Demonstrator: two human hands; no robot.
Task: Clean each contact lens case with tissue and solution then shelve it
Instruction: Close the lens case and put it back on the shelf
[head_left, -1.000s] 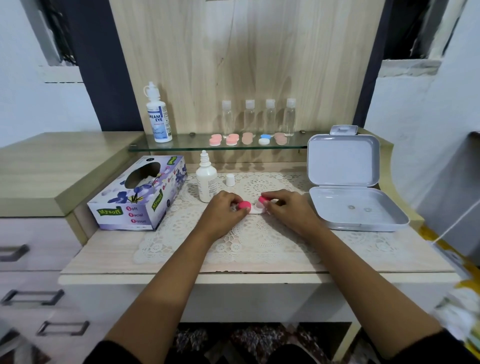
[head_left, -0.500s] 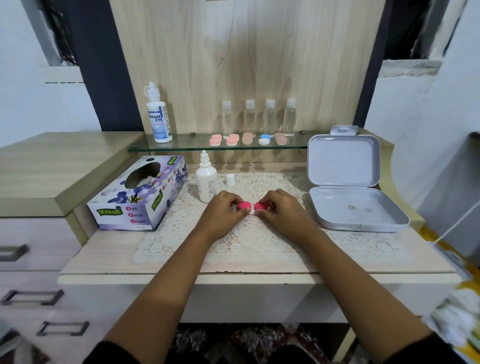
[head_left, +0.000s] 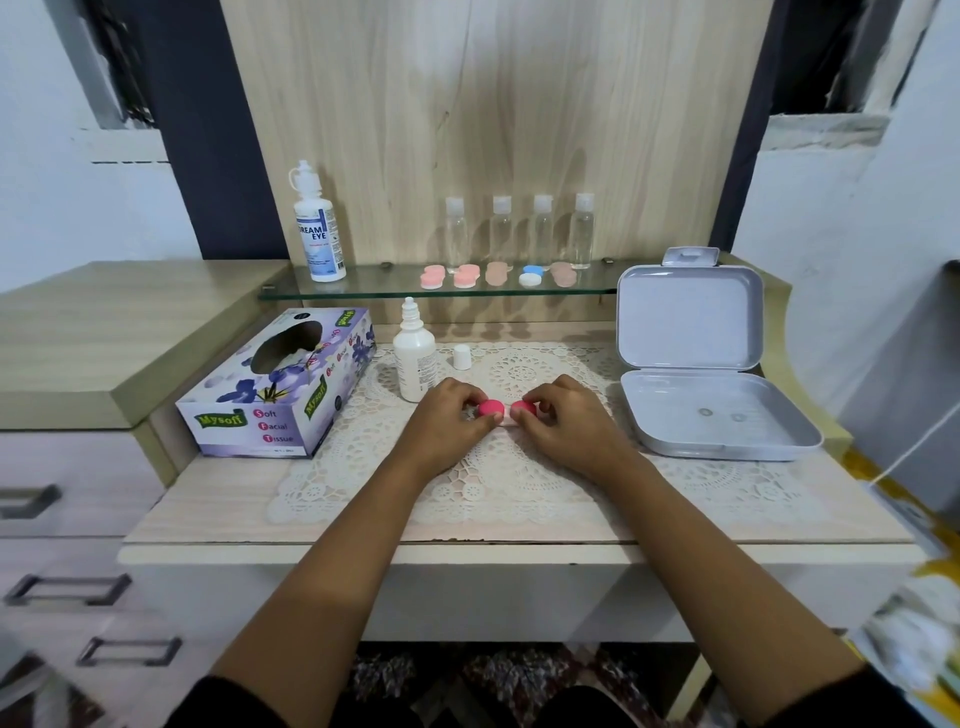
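Observation:
A contact lens case with two bright pink caps lies on the lace mat at the middle of the desk. My left hand (head_left: 451, 421) pinches the left pink cap (head_left: 490, 407). My right hand (head_left: 563, 422) pinches the right pink cap (head_left: 523, 408). An uncapped white solution bottle (head_left: 413, 359) stands just behind my left hand, its small white cap (head_left: 462, 357) beside it. The purple tissue box (head_left: 283, 383) sits at the left. Several lens cases (head_left: 498, 274) lie in a row on the glass shelf (head_left: 363, 289).
An open grey box (head_left: 717, 415) lies at the right of the desk, lid up. A Dream Eye bottle (head_left: 318, 228) and several clear bottles (head_left: 519, 230) stand on the shelf. Drawers are at the left.
My right hand moved left and lowered the right pink cap onto the case beside the left cap. My left hand stayed on its cap.

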